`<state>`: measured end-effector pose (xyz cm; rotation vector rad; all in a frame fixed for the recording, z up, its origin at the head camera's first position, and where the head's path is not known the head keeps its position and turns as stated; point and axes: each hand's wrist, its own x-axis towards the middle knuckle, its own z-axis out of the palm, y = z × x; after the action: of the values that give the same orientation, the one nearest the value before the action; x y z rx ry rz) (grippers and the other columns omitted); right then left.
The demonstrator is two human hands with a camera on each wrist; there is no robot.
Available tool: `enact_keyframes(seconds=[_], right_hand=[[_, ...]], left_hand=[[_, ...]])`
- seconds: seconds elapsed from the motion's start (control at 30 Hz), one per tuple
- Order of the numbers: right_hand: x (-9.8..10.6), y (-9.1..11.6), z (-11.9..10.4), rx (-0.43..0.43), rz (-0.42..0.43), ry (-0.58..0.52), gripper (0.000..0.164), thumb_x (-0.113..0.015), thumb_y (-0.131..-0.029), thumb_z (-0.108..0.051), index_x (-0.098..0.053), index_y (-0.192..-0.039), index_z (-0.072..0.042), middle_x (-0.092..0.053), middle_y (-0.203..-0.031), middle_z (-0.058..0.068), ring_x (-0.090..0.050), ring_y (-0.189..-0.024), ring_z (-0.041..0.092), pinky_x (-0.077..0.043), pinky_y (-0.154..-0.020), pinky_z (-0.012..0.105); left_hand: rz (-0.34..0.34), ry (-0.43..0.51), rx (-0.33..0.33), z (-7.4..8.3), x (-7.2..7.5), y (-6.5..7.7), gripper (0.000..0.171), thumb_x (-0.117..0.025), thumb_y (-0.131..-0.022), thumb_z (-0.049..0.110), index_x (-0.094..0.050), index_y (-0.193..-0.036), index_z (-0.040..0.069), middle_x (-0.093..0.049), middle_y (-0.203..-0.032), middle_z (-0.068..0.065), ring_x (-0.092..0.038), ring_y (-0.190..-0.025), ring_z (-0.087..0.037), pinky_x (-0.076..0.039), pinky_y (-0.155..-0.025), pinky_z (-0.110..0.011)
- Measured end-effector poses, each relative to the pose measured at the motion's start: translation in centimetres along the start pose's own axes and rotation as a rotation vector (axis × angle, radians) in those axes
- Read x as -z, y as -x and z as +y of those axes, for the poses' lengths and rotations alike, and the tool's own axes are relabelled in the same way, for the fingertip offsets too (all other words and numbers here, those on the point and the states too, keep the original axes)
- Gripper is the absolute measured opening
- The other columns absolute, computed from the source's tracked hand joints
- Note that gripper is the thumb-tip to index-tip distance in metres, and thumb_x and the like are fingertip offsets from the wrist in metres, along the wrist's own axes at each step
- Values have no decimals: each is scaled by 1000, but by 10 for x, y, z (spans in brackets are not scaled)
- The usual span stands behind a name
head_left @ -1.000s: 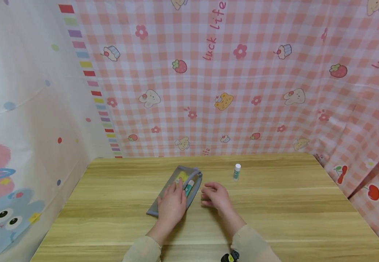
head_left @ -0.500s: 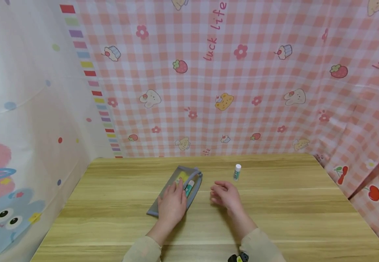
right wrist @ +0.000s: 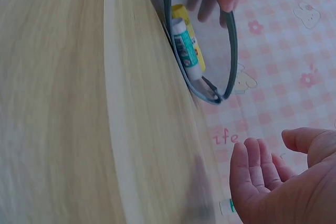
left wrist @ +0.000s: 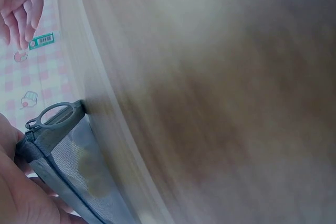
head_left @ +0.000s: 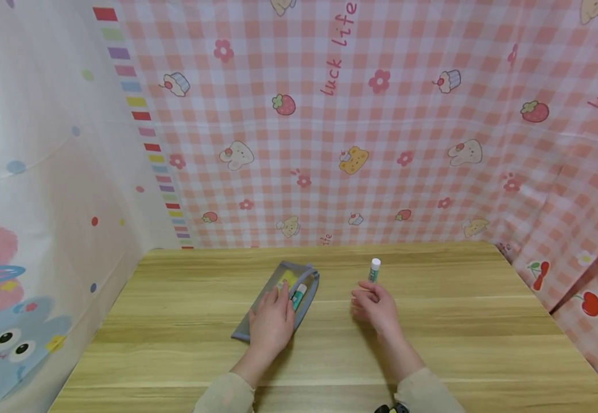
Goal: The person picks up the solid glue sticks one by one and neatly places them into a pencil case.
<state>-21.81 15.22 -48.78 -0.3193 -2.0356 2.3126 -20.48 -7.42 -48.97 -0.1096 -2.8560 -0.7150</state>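
A grey mesh zip pencil case (head_left: 263,298) lies slanted on the table, its zip side gaping open to the right. My left hand (head_left: 272,321) holds its upper side, fingers across the mesh and thumb at the rim (right wrist: 233,51). Inside the case are a green-and-white glue stick (right wrist: 186,48) and a yellow item (right wrist: 195,45). A second glue stick (head_left: 375,269) with a white cap stands upright farther back. Just in front of it is my right hand (head_left: 379,310), fingers loosely bent and nothing held; it partly covers the stick's lower end. Contact there cannot be told.
The wooden table (head_left: 175,321) carries these things. A pink checked cloth (head_left: 330,137) hangs behind its back edge, with a white printed cloth (head_left: 46,172) on the left. A black wrist device (head_left: 391,408) shows at the bottom edge.
My right hand has moved right, away from the pencil case and up to the standing glue stick. The left hand and the case have stayed in place.
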Motion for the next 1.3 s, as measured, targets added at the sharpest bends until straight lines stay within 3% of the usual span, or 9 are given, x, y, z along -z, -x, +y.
enact_keyframes(seconds=[0.4, 0.63, 0.9, 1.3], right_hand=[[17, -2, -7, 151, 99, 138, 39, -65, -94, -1, -52, -128, 12, -66, -98, 9, -59, -76, 2, -57, -70, 27], [26, -6, -7, 214, 159, 273, 37, -66, -93, -3, -56, -127, 8, -67, -109, 20, -56, -82, -1, -47, -70, 13], [36, -9, -6, 259, 192, 345, 37, -68, -93, -4, -56, -126, 7, -65, -111, 24, -56, -84, 2, -45, -75, 10], [44, -16, -8, 302, 212, 396, 42, -67, -91, 0, -53, -130, 9, -60, -119, 29, -57, -103, 30, -42, -80, 9]], left_hand=[[8, 6, -11, -1, 0, 0, 46, -49, -103, 26, -51, -145, 9, -52, -142, -21, -44, -132, -44, -30, -96, -77], [13, 2, -17, -1, 0, 1, 46, -49, -103, 26, -51, -145, 9, -52, -142, -21, -44, -132, -44, -30, -96, -77], [18, 4, -19, -1, 0, 1, 45, -49, -103, 26, -51, -144, 9, -52, -141, -22, -45, -131, -44, -30, -95, -78], [13, 4, -12, -1, 0, 1, 46, -49, -102, 26, -51, -144, 9, -52, -141, -21, -45, -131, -44, -30, -95, -78]])
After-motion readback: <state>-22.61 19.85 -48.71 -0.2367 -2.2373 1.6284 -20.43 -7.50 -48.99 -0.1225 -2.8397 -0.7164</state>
